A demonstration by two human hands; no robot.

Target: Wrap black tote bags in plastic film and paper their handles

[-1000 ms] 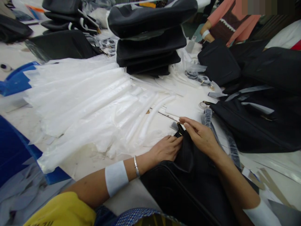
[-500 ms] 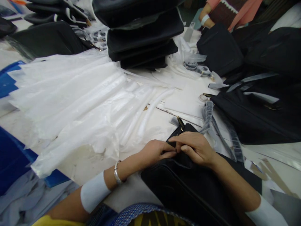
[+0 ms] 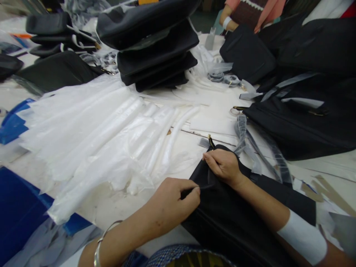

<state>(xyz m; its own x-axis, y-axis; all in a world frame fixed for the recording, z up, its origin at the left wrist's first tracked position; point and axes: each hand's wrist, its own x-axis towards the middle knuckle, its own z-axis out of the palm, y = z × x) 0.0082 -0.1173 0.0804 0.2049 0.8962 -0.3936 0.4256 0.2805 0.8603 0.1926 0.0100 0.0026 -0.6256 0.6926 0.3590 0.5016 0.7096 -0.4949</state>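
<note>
A black bag (image 3: pixel 239 215) lies on the white table right in front of me. My left hand (image 3: pixel 172 202) is closed in a pinch on the bag's left edge, gripping a thin black part of it. My right hand (image 3: pixel 222 165) rests on the bag's upper corner with its fingers curled and pressed on the fabric, just below a small gold-coloured metal fitting (image 3: pixel 211 141). A silver bangle sits on my left wrist. A white band wraps my right forearm.
A spread of clear plastic bags (image 3: pixel 91 129) covers the table to the left. Stacked black bags (image 3: pixel 155 48) stand behind it, more black bags (image 3: pixel 300 118) lie at right. Another person's arm (image 3: pixel 229 22) shows at the far edge. Blue sheets (image 3: pixel 16 196) lie at lower left.
My left hand has drawn back toward me along the bag's edge, away from the right hand. My right hand stayed near the bag's top corner. The view shifted slightly.
</note>
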